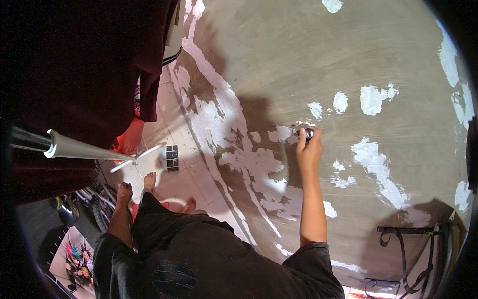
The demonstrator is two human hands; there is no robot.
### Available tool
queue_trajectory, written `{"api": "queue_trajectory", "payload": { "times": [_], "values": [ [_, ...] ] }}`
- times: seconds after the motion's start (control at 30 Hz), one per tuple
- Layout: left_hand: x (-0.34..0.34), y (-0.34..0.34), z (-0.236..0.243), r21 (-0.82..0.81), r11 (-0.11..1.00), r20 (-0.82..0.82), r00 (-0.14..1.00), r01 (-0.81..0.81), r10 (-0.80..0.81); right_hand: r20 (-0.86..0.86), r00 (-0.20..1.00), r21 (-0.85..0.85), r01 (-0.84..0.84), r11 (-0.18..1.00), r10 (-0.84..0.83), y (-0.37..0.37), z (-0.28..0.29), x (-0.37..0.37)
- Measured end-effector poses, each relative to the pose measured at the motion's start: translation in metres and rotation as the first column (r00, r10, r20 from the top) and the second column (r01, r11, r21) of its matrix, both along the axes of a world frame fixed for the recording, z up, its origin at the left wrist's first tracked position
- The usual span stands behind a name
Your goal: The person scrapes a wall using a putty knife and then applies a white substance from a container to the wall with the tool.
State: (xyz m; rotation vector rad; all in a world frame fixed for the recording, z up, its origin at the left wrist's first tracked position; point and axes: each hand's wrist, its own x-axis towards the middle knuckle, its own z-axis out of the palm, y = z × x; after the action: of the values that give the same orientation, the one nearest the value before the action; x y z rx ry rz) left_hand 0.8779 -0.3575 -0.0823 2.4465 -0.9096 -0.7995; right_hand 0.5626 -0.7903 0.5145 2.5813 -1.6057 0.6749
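My right hand (309,147) is stretched out to the wall, its fingers closed round the dark handle of a putty knife (309,133). The knife's blade lies against a white filler patch (280,133) on the grey-brown wall (298,60). Beside my left thigh hangs my left hand (125,190); its fingers are mostly hidden, and I cannot tell whether they hold anything. More white filler (219,117) spreads in rough smears and streaks along the wall's lower part, left of my right hand. Several separate patches (371,100) dot the wall to the right.
A dark red curtain (84,65) hangs at the left, with a pale pole (84,148) crossing in front. On the tiled floor (189,174) is a dark square grate (172,158). A bicycle wheel (99,207) stands lower left; a black metal bracket (406,230) is lower right.
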Motion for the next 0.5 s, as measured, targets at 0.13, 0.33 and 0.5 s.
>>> {"api": "queue_trajectory", "payload": {
  "times": [0.13,0.33,0.5],
  "values": [
    [0.049,0.059,-0.011,0.075,0.992,0.123,0.986,0.105,-0.114,0.071,0.994,0.035,-0.086,0.996,0.084,-0.009,-0.037,0.017],
    [0.003,0.006,0.013,0.057,0.992,-0.159,0.980,-0.115,0.123,0.018,1.000,0.048,-0.008,0.999,0.007,0.010,-0.018,0.004],
    [0.045,0.044,-0.022,-0.029,0.995,0.149,0.984,0.098,-0.093,0.077,0.980,0.011,-0.184,0.983,0.183,-0.013,-0.087,-0.009]
  ]
}}
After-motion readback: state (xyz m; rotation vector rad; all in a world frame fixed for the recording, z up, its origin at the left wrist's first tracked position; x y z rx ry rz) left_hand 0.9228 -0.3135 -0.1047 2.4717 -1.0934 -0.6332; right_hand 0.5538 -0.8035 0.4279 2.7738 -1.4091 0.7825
